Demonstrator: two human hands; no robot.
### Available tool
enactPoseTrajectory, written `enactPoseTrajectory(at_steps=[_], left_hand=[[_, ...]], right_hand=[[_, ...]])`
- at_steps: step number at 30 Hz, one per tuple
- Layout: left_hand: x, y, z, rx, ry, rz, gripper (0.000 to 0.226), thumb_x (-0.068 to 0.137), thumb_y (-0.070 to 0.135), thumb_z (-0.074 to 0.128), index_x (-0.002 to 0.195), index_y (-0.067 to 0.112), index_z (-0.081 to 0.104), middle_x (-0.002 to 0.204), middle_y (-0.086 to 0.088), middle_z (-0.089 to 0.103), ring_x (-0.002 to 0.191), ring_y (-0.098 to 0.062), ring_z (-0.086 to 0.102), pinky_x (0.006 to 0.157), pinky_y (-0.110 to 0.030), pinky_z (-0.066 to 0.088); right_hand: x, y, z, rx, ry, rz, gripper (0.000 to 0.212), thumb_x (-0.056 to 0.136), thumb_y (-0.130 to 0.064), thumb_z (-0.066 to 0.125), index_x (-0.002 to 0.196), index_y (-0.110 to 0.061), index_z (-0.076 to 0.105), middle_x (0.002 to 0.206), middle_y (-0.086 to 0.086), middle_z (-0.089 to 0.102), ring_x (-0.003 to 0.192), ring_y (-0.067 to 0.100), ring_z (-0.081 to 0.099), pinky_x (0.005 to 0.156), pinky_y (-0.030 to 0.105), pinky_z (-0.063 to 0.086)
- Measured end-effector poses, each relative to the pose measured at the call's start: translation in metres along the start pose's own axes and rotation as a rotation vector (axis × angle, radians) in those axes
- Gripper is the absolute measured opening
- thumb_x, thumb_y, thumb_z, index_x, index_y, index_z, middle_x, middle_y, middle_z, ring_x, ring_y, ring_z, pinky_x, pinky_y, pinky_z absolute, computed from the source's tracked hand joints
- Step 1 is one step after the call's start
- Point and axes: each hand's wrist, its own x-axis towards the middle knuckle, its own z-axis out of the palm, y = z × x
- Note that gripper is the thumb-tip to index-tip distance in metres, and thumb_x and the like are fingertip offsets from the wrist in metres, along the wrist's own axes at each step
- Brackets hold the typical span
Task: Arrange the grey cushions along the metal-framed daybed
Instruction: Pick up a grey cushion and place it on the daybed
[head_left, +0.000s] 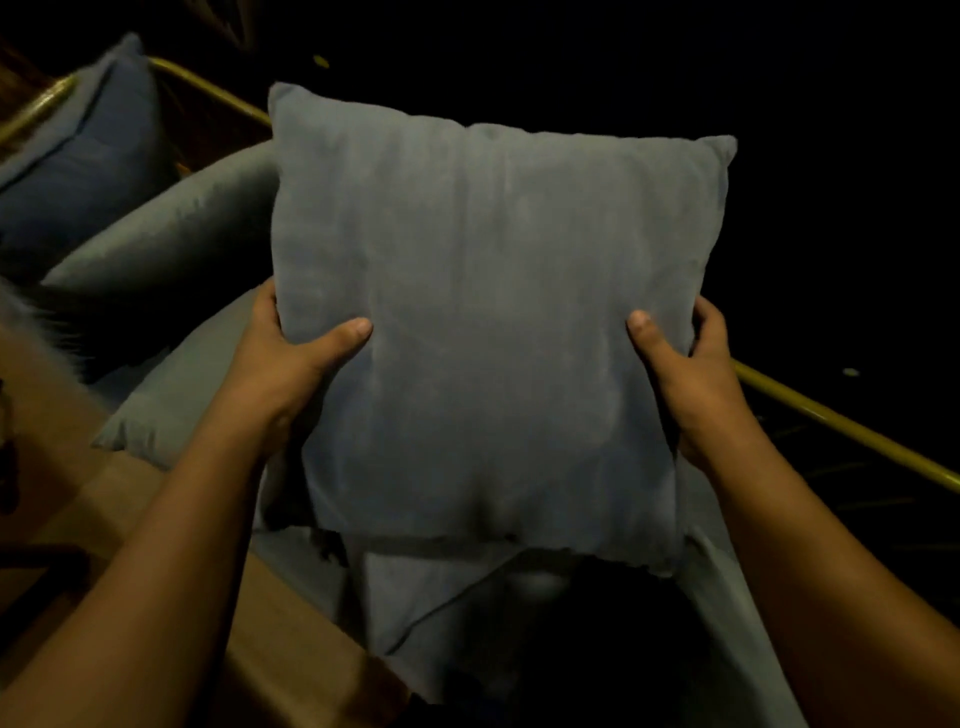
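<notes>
I hold a square grey cushion (488, 322) upright in front of me over the daybed. My left hand (291, 364) grips its left edge with the thumb on the front face. My right hand (685, 379) grips the right edge the same way. Behind it to the left, another grey cushion (171, 228) leans along the brass-coloured metal rail (841, 421). A third grey cushion (171, 400) lies under my left forearm. A fourth (441, 608) lies flat below the held one. At the far left a bluish cushion (88, 156) stands against the frame's corner.
The metal rail runs from upper left (208, 88) to lower right behind the cushions. Beyond it everything is dark. A tan surface (78, 467) borders the cushions at lower left, with a pale fringed thing (31, 317) at the left edge.
</notes>
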Motion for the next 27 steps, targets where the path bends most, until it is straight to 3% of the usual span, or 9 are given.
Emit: enactPoseTrajectory(at_steps=[2,5,13,16,18,19,22,24,27], left_hand=[[-0.020,0.007,0.029,-0.039,-0.104,-0.010,0.094,0.062,0.035,0.086,0.141,0.030,0.036,0.136,0.011,0.049,0.115,-0.012,0.052,0.094,-0.038,0.047],[-0.052,0.016,0.086,-0.062,-0.278,-0.009,0.098,0.052,0.043,0.089,0.138,0.028,0.043,0.133,0.004,0.058,0.114,-0.014,0.060,0.092,-0.037,0.052],[-0.143,0.027,0.269,0.008,-0.589,0.105,0.097,0.069,0.021,0.083,0.145,0.028,0.023,0.143,0.012,0.042,0.126,-0.012,0.046,0.105,-0.037,0.043],[-0.179,0.017,0.330,0.047,-0.656,0.133,0.096,0.073,0.017,0.080,0.147,0.025,0.019,0.147,0.006,0.039,0.130,-0.014,0.044,0.109,-0.040,0.040],[-0.202,0.008,0.366,0.085,-0.679,0.170,0.095,0.074,0.019,0.079,0.147,0.025,0.018,0.151,0.004,0.035,0.134,-0.015,0.041,0.110,-0.039,0.038],[-0.210,0.003,0.381,0.099,-0.692,0.171,0.095,0.075,0.021,0.079,0.147,0.026,0.017,0.152,0.003,0.034,0.134,-0.015,0.040,0.110,-0.037,0.037],[-0.221,-0.021,0.413,0.186,-0.716,0.170,0.093,0.073,0.034,0.080,0.146,0.027,0.023,0.153,-0.001,0.034,0.135,-0.015,0.039,0.109,-0.039,0.038],[-0.222,-0.044,0.432,0.275,-0.729,0.142,0.096,0.064,0.049,0.082,0.142,0.024,0.032,0.149,-0.004,0.039,0.135,-0.021,0.042,0.108,-0.048,0.041],[-0.235,-0.068,0.450,0.335,-0.777,0.023,0.088,0.070,0.026,0.082,0.142,0.016,0.033,0.148,-0.010,0.041,0.135,-0.029,0.042,0.108,-0.053,0.040]], right_hand=[[-0.014,-0.001,-0.047,-0.030,0.049,-0.013,0.101,0.060,-0.058,0.073,0.144,-0.026,0.028,0.139,-0.003,0.046,0.118,0.016,0.051,0.098,0.039,0.046],[-0.034,0.007,-0.124,-0.104,0.125,-0.040,0.106,0.058,-0.053,0.077,0.146,-0.028,0.023,0.146,-0.003,0.040,0.123,0.014,0.045,0.102,0.040,0.042],[-0.085,0.072,-0.310,-0.244,0.410,0.005,0.118,0.055,-0.053,0.084,0.141,-0.057,0.003,0.151,0.001,0.032,0.136,0.026,0.036,0.107,0.053,0.036],[-0.100,0.102,-0.357,-0.229,0.507,0.012,0.114,0.066,-0.037,0.082,0.148,-0.039,0.002,0.151,-0.003,0.030,0.133,0.012,0.034,0.109,0.031,0.033],[-0.107,0.124,-0.382,-0.215,0.559,0.009,0.105,0.074,-0.025,0.079,0.149,-0.028,0.006,0.148,-0.008,0.030,0.126,-0.001,0.032,0.100,0.011,0.030],[-0.109,0.136,-0.391,-0.213,0.580,0.030,0.103,0.075,-0.023,0.078,0.149,-0.026,0.007,0.149,-0.007,0.030,0.127,-0.001,0.032,0.097,0.008,0.029],[-0.112,0.171,-0.410,-0.218,0.627,0.100,0.102,0.073,-0.018,0.080,0.149,-0.018,0.013,0.153,0.003,0.030,0.135,0.012,0.032,0.103,0.017,0.027],[-0.110,0.199,-0.418,-0.205,0.600,0.166,0.102,0.072,-0.012,0.080,0.149,-0.017,0.012,0.154,0.004,0.028,0.133,0.008,0.029,0.106,0.023,0.027],[-0.112,0.241,-0.417,-0.199,0.489,0.307,0.109,0.073,-0.015,0.079,0.151,-0.018,0.003,0.157,0.005,0.020,0.142,0.018,0.023,0.116,0.033,0.022]])
